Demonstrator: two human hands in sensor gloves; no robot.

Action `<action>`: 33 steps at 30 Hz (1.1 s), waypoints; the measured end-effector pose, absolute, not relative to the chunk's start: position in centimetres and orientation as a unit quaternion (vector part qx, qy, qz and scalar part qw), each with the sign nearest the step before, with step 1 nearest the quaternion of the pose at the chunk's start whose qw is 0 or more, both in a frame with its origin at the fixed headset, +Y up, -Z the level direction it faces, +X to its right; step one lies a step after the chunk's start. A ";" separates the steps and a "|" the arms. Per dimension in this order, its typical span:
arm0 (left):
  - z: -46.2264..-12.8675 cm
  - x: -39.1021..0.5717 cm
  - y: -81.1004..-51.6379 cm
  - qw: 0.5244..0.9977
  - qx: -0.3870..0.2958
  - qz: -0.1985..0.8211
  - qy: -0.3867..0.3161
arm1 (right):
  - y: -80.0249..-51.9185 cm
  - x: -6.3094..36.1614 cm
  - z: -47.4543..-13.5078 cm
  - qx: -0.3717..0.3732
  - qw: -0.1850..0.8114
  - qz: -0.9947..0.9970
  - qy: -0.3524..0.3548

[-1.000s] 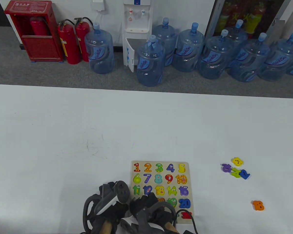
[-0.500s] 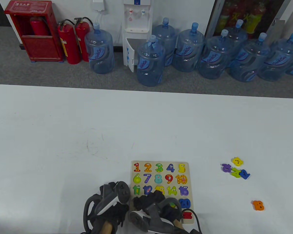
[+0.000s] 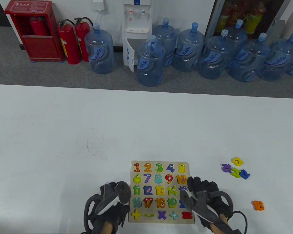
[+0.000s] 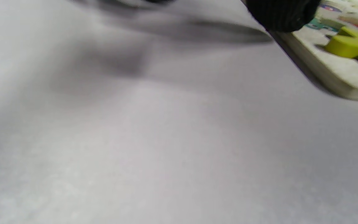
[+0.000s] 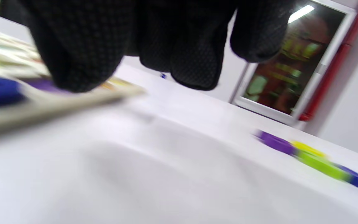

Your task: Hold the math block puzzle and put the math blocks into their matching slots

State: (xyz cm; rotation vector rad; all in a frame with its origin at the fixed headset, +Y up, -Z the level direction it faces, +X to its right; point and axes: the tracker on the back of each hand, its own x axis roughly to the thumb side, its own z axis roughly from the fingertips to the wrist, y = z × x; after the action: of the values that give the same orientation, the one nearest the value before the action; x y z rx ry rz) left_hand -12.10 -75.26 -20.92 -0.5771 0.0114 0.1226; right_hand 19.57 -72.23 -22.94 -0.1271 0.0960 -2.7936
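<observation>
Number puzzle board (image 3: 161, 192) lies at table's (image 3: 63, 136) near edge. Left hand (image 3: 109, 202) touches board's left edge, grip unclear. Right hand (image 3: 205, 195) hovers over right edge, fingers curled, empty. Loose blocks (image 3: 235, 168) near table's right edge.

The right hand (image 3: 205, 195) covers the board's (image 3: 161, 219) right-edge blocks; the left wrist view shows only the board's corner, cut off and blurred; the loose blocks (image 5: 315, 158) smear together in the right wrist view.
</observation>
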 end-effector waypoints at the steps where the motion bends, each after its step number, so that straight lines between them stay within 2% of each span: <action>1: -20.9 -12.1 -75.3 0.957 -0.284 0.062 0.006 | -72.3 20.9 -23.3 -0.021 0.177 -0.984 0.022; 3: -20.9 -12.1 -75.3 0.957 -0.284 0.061 0.006 | -72.6 23.5 -24.0 0.030 0.183 -0.982 -0.018; 7: -20.9 -12.1 -75.3 0.957 -0.284 0.061 0.004 | -72.9 27.9 -24.5 0.111 0.172 -0.978 -0.036; 9: -20.9 -12.1 -75.3 0.957 -0.284 0.059 0.003 | -73.0 29.9 -24.4 0.158 0.140 -0.974 -0.083; 12: -20.9 -12.1 -75.3 0.957 -0.284 0.060 0.002 | -72.9 32.5 -24.2 0.190 0.100 -0.971 -0.104; 16: -20.8 -12.0 -75.4 0.957 -0.283 0.059 0.001 | -73.5 35.1 -23.7 0.236 0.147 -0.952 -0.128; 20: -20.7 -12.0 -75.4 0.957 -0.283 0.060 -0.001 | -73.8 36.9 -23.1 0.306 0.103 -0.931 -0.169; 22: -20.8 -11.9 -75.4 0.957 -0.284 0.059 -0.001 | -74.0 37.2 -23.1 0.309 0.083 -0.930 -0.179; 25: -20.8 -11.9 -75.4 0.957 -0.285 0.060 0.000 | -74.0 36.9 -23.3 0.306 0.089 -0.937 -0.141; 33: -20.7 -11.9 -75.4 0.957 -0.285 0.061 -0.002 | -73.9 34.3 -23.5 0.203 0.085 -0.970 -0.101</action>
State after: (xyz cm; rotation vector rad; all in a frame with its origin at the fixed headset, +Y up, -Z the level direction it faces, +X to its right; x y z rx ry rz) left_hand -11.94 -75.42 -20.75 -0.5781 -0.0037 0.1238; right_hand 34.32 -73.94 -23.54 0.6056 -0.3002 -2.8937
